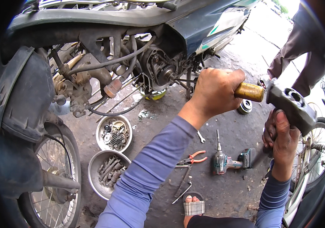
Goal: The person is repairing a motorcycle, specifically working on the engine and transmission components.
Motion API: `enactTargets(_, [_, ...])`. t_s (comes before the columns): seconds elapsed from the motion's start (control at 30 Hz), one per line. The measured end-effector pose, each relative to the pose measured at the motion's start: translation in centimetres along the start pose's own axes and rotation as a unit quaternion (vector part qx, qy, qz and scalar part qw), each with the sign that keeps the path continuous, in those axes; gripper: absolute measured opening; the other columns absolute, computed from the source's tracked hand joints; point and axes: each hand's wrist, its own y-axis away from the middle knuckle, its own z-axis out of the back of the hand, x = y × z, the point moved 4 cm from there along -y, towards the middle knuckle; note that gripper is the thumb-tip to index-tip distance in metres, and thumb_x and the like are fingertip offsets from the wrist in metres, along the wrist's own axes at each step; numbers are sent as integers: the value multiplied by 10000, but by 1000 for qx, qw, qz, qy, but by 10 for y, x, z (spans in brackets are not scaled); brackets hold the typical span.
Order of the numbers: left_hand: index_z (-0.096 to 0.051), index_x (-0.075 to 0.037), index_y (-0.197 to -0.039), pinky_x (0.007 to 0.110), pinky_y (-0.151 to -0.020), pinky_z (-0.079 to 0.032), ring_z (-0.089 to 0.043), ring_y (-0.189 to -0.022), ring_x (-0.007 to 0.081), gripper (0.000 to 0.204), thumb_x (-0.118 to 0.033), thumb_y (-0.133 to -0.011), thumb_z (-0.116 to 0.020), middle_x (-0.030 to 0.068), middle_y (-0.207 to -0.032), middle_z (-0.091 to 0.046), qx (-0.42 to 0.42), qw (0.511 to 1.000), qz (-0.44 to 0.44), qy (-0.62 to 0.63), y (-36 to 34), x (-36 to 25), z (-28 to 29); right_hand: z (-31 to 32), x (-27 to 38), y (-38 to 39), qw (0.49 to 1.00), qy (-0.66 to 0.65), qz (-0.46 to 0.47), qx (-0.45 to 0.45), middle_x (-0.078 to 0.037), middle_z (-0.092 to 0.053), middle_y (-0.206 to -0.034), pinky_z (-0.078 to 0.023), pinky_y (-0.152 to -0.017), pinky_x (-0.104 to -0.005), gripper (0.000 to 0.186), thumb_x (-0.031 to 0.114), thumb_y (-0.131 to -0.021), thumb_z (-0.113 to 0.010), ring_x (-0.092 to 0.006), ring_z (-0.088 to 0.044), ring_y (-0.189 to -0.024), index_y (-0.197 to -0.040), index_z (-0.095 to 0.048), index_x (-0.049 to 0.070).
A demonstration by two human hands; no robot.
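Note:
My left hand (215, 91) is closed around the yellowish wooden handle (249, 92) of a hammer, whose grey metal head (290, 104) points right. Just beneath that head, my right hand (283, 140) grips a dark part that its fingers mostly hide. Both hands are raised over the concrete floor, to the right of a motorcycle's exposed engine (162, 70), which has its side cover off. Both forearms wear blue sleeves.
Two metal bowls of bolts and parts (113, 133) (107, 173) stand on the floor by the spoked wheel (54, 174). Orange-handled pliers (193, 157), a small wrench (201, 136), a cordless driver (227, 161) and a round bearing (245, 106) lie nearby. Another person's trousered leg (299, 45) stands top right. A second wheel (316, 152) sits at right.

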Motion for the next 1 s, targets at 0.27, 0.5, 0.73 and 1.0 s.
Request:
enactTargets(0.27, [-544,-105,-752,441,-551,-483,-630,-619,334,263,-162,-598,-748,107,-640,-600,2,999,29,22,1,4,0,-2,9,-2,999,27,17,3,30,-395,-586,-295,-374,-212,411,436,-957,-606,-48,-353,-417,-869,-512,45])
enactTargets(0.5, [-532,-106,-744,440,-548,-479,-628,-619,329,264,-151,-586,-739,101,-643,-595,32,999,26,2,3,1,-2,4,8,-4,1000,-10,11,10,16,-410,-590,-311,-373,-213,397,426,-946,-616,-53,-359,-408,-905,-518,44])
enactTargets(0.73, [-533,-108,-736,437,-551,-482,-637,-634,318,257,-150,-587,-738,96,-655,-600,48,998,31,-10,5,-1,-3,17,-19,3,991,-129,-7,31,9,-416,-594,-323,-367,-225,451,456,-896,-663,-74,-385,-411,-903,-519,28])
enactTargets(1.0, [-531,-94,-732,408,-492,-461,-594,-555,317,210,-81,-602,-696,96,-611,-555,36,999,18,-18,5,-2,-8,12,-26,4,984,-157,-10,83,13,-413,-598,-316,-373,-226,372,385,-945,-622,-65,-363,-419,-904,-521,29])
